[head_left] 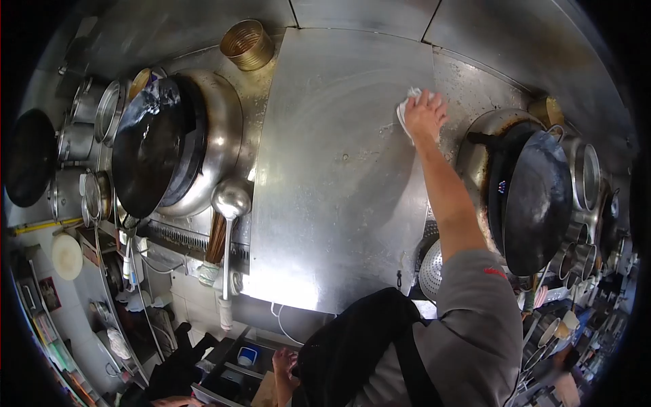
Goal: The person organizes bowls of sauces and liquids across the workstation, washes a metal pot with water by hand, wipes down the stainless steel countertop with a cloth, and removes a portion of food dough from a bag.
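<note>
My right hand [426, 117] presses a bunched white cloth [405, 117] against the far right edge of a flat stainless steel worktop [332, 169]. Its fingers lie over the cloth, and part of the cloth is hidden beneath them. The right arm reaches straight across the worktop. Low in the view, my left hand [285, 363] hangs in front of the body near an open drawer [234, 373]. Its fingers are loosely bent and slightly apart, with nothing visible in them. Wet smears and small specks show on the steel.
Black woks [152, 146] [539, 203] sit on burners at both sides. A steel ladle [232, 198] lies along the worktop's left edge, beside a bamboo brush [215, 237]. An open tin can [247, 45] stands at the back left. A perforated strainer [431, 271] is beneath my right arm.
</note>
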A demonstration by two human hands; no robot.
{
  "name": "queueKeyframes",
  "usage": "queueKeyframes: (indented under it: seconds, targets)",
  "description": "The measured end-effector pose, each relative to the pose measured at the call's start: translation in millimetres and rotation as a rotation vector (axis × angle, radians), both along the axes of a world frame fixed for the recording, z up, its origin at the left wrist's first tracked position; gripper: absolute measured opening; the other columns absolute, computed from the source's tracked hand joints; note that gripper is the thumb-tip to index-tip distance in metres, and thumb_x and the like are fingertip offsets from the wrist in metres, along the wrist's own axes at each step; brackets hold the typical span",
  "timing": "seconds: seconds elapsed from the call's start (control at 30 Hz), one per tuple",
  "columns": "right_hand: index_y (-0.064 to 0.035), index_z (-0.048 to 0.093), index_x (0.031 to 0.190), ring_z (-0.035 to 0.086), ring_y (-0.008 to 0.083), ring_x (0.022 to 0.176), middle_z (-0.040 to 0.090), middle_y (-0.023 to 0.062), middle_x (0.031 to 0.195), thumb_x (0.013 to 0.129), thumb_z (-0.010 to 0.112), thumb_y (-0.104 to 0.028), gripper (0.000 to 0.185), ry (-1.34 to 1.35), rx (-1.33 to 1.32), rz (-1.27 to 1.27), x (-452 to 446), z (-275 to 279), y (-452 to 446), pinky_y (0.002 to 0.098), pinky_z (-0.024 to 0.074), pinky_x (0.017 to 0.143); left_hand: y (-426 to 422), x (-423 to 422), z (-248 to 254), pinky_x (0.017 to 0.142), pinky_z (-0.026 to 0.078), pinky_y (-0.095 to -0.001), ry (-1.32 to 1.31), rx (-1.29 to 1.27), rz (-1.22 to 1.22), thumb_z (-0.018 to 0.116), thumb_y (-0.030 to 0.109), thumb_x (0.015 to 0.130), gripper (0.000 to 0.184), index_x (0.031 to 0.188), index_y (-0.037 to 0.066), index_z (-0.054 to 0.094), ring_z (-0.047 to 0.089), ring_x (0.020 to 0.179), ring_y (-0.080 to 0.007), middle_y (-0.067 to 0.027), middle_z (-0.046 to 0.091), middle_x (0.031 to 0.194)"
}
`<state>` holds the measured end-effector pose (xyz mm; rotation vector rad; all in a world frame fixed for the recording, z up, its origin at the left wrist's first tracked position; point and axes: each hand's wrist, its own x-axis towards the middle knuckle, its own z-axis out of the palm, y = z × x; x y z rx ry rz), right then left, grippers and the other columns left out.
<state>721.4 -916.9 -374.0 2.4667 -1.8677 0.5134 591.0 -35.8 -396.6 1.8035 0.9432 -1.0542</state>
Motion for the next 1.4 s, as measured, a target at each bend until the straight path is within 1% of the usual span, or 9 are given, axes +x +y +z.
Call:
queueKeyframes:
  seconds: [0.27, 0.47, 0.57, 0.67, 0.87, 1.1, 1.23, 1.3, 1.4]
  targets:
    - [-0.0080, 0.066, 0.117, 0.050, 0.0419, 0.124, 0.053, 0.0163, 0.134, 0.096, 0.056, -0.019, 0.026, 0.077, -0.013, 0.545, -65, 18, 97, 0.0518, 0.0436, 0.098, -6, -26, 12, 0.048, 0.046, -0.0272, -0.058, -0.215, 0.133, 0.059, 0.019, 0.097, 0.021, 0.112, 0.005, 0.058, 0.062, 0.063, -0.0173, -0.0084, 0.062, 0.082]
    - [-0.0076, 0.069, 0.113, 0.063, 0.0369, 0.107, 0.061, 0.0172, 0.127, 0.092, 0.065, -0.021, 0.026, -0.540, 0.589, 0.789, 12, 104, 139, 0.0490, 0.0505, 0.091, 1, -35, 14, 0.049, 0.047, -0.0270, -0.164, -0.169, 0.056, 0.059, 0.020, 0.097, 0.022, 0.113, 0.004, 0.058, 0.063, 0.063, -0.0174, -0.0081, 0.062, 0.084]
    - [-0.0074, 0.069, 0.114, 0.062, 0.0385, 0.111, 0.063, 0.0180, 0.126, 0.091, 0.067, -0.027, 0.030, -0.218, 0.207, 0.610, 32, 91, 125, 0.0476, 0.0501, 0.094, 10, -37, 16, 0.049, 0.048, -0.0273, -0.245, -0.202, 0.057, 0.058, 0.022, 0.098, 0.022, 0.111, 0.004, 0.058, 0.064, 0.064, -0.0172, -0.0077, 0.063, 0.083]
    - [-0.0093, 0.066, 0.124, 0.050, 0.0395, 0.128, 0.055, 0.0182, 0.138, 0.094, 0.061, -0.037, 0.041, -0.341, -0.042, 0.764, 41, 86, 155, 0.0530, 0.0430, 0.103, 10, -40, 24, 0.048, 0.047, -0.0279, -0.224, -0.173, 0.170, 0.058, 0.024, 0.098, 0.022, 0.109, 0.005, 0.057, 0.065, 0.065, -0.0172, -0.0070, 0.064, 0.082]
    - [-0.0135, 0.049, 0.144, 0.016, 0.0369, 0.150, 0.027, 0.0145, 0.159, 0.099, 0.048, -0.046, 0.056, 0.015, 0.058, 0.847, 56, 16, 199, 0.0643, 0.0204, 0.115, 25, -37, -9, 0.047, 0.045, -0.0288, -0.035, -0.105, 0.030, 0.058, 0.021, 0.097, 0.019, 0.108, 0.006, 0.057, 0.067, 0.067, -0.0187, -0.0079, 0.066, 0.082]
    - [-0.0138, 0.035, 0.154, 0.013, 0.0386, 0.150, 0.024, 0.0097, 0.163, 0.099, 0.039, -0.050, 0.065, 0.130, 0.067, 0.374, 6, -2, 86, 0.0646, 0.0167, 0.116, 18, -23, 15, 0.050, 0.046, -0.0286, -0.103, -0.175, 0.300, 0.058, 0.016, 0.095, 0.014, 0.105, 0.005, 0.059, 0.067, 0.068, -0.0191, -0.0082, 0.065, 0.083]
    - [-0.0131, 0.034, 0.154, 0.010, 0.0403, 0.151, 0.023, 0.0111, 0.163, 0.098, 0.039, -0.053, 0.069, 0.186, 0.123, 0.180, 6, 10, 115, 0.0670, 0.0152, 0.115, 32, -36, 2, 0.051, 0.048, -0.0292, -0.146, -0.379, 0.162, 0.059, 0.017, 0.096, 0.017, 0.107, 0.004, 0.059, 0.066, 0.068, -0.0182, -0.0082, 0.064, 0.082]
    - [-0.0123, 0.036, 0.153, 0.010, 0.0397, 0.151, 0.024, 0.0117, 0.162, 0.097, 0.040, -0.054, 0.070, 0.116, 0.066, 0.317, 5, 1, 144, 0.0678, 0.0148, 0.114, 12, -37, 1, 0.051, 0.048, -0.0294, -0.126, -0.301, 0.247, 0.059, 0.018, 0.096, 0.017, 0.107, 0.005, 0.060, 0.065, 0.067, -0.0177, -0.0083, 0.064, 0.082]
    - [-0.0116, 0.039, 0.151, 0.011, 0.0371, 0.151, 0.026, 0.0115, 0.161, 0.095, 0.045, -0.053, 0.070, 0.108, 0.015, 0.578, -14, 3, 199, 0.0675, 0.0150, 0.115, 8, -39, -23, 0.049, 0.048, -0.0295, -0.014, -0.141, -0.051, 0.058, 0.017, 0.096, 0.016, 0.107, 0.006, 0.060, 0.064, 0.065, -0.0181, -0.0085, 0.064, 0.081]
